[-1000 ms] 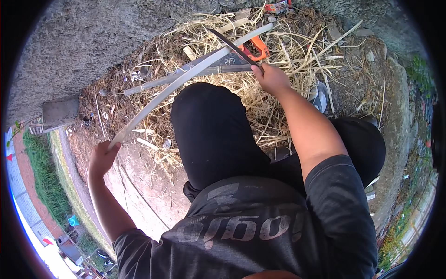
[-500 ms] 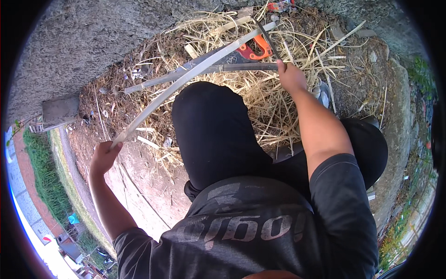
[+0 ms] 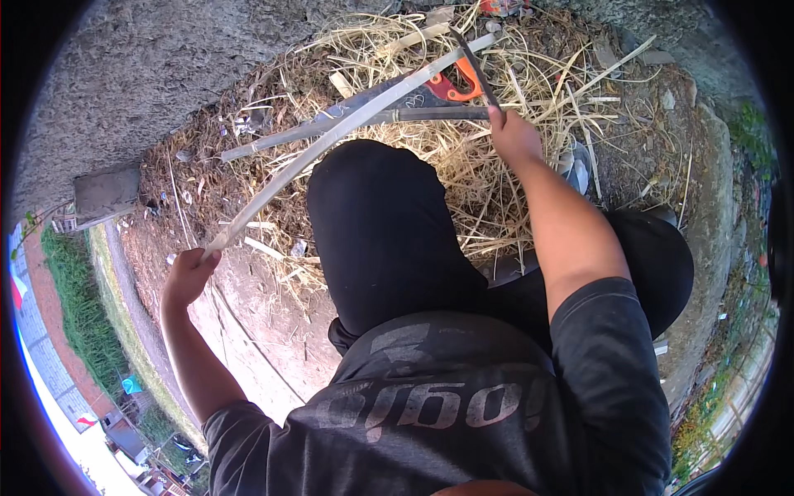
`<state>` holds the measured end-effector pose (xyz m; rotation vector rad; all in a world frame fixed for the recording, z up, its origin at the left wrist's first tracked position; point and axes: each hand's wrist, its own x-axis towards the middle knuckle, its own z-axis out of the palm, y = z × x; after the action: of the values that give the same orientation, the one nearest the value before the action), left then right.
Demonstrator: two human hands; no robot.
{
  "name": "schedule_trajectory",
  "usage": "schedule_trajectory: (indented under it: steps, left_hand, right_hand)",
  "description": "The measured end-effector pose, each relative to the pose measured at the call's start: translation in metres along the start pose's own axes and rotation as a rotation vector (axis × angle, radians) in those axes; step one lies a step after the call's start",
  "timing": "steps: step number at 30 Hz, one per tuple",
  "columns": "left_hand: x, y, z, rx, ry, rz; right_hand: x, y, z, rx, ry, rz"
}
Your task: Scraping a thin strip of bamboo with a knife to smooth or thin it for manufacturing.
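**Two bare hands hold a long pale strip and a dark blade that crosses near the strip's far end**

A seated person's left hand (image 3: 192, 277) has its fingers closed around the near end of a pale, flat strip (image 3: 347, 128). From those fingers the strip slants up and right, past the person's black-clad knee (image 3: 376, 223), to a tip above and left of the right fingers. The right hand (image 3: 516, 139) is wrapped around the lower end of a narrow dark blade (image 3: 473, 69), which points up and left from its grip.

Over the last second the right hand has shifted to the right and the blade has swung steeper, now crossing close to the strip's far tip; the left hand has barely moved. That suggests the work is now at that tip. Whether the blade touches the strip, I cannot tell.

A dark pole (image 3: 273, 143) ends just left of the right fingers. Above it lies an orange-handled saw (image 3: 438, 87). Pale shavings (image 3: 467, 161) spread around and below.
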<state>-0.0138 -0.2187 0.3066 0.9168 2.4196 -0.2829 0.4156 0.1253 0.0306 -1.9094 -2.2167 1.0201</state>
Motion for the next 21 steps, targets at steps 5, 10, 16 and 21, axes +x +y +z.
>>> schedule_trajectory:
  steps: [5,10,16,21]
  left_hand:
    - [-0.002,0.001,-0.004,-0.024,-0.008,-0.046]
    - [-0.002,0.002,0.0,-0.013,0.004,-0.013]
    - [-0.005,-0.006,0.016,-0.073,-0.019,-0.003]
    - [-0.008,0.012,0.011,-0.032,0.009,-0.013]
  right_hand:
    - [-0.034,-0.045,0.009,0.046,0.015,-0.228]
    - [-0.051,-0.05,0.023,-0.128,-0.206,-0.555]
    - [-0.017,-0.024,-0.01,-0.122,-0.067,-0.12]
    - [-0.021,-0.008,0.005,-0.121,-0.029,-0.028]
